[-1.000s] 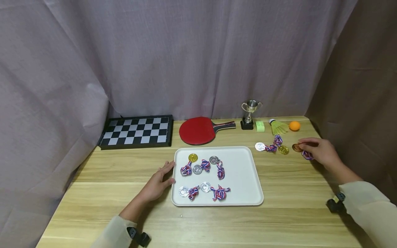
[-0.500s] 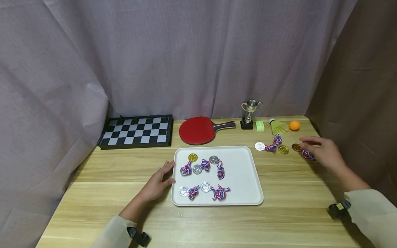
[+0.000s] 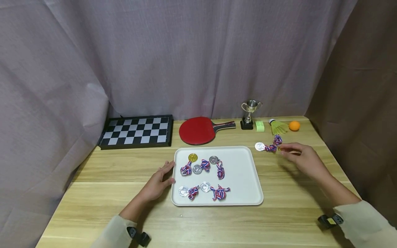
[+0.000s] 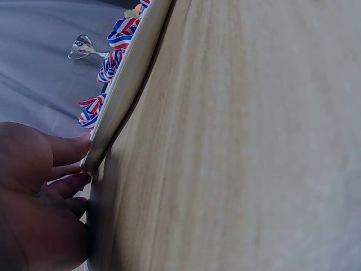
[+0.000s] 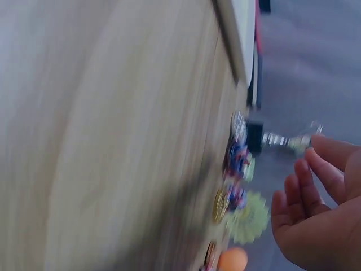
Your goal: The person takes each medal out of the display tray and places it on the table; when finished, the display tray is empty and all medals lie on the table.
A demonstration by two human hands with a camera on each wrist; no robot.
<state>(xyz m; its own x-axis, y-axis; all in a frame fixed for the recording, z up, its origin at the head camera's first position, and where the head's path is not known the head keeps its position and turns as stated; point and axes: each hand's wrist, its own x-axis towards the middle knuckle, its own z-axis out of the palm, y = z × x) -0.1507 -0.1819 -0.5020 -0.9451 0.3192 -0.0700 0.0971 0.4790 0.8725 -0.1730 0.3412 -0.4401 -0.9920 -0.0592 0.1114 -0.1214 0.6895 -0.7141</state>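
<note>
My left hand (image 3: 159,182) touches the left rim of the white tray (image 3: 245,201), its thumb and fingertips (image 4: 84,141) right at the edge in the left wrist view. On the tray lie a gold medal (image 3: 193,157) and several silver ones with striped ribbons. My right hand (image 3: 305,159) hovers over the gold medal (image 5: 221,204) outside the tray and covers most of it in the head view. Its fingers are loosely bent and hold nothing. Beside that lies a silver medal (image 3: 260,146). A bronze medal (image 5: 210,254) shows in the right wrist view; the hand hides it in the head view.
Along the back of the table stand a checkered board (image 3: 136,131), a red table tennis bat (image 3: 196,131), a small trophy cup (image 3: 248,115), a light green block (image 3: 260,126), a yellow shuttlecock (image 3: 278,127) and an orange ball (image 3: 294,125). Grey curtains (image 3: 192,62) hang behind.
My right hand has left the bronze medal and its ribbon and moved left, over the gold medal. The left hand and the tray have stayed put.
</note>
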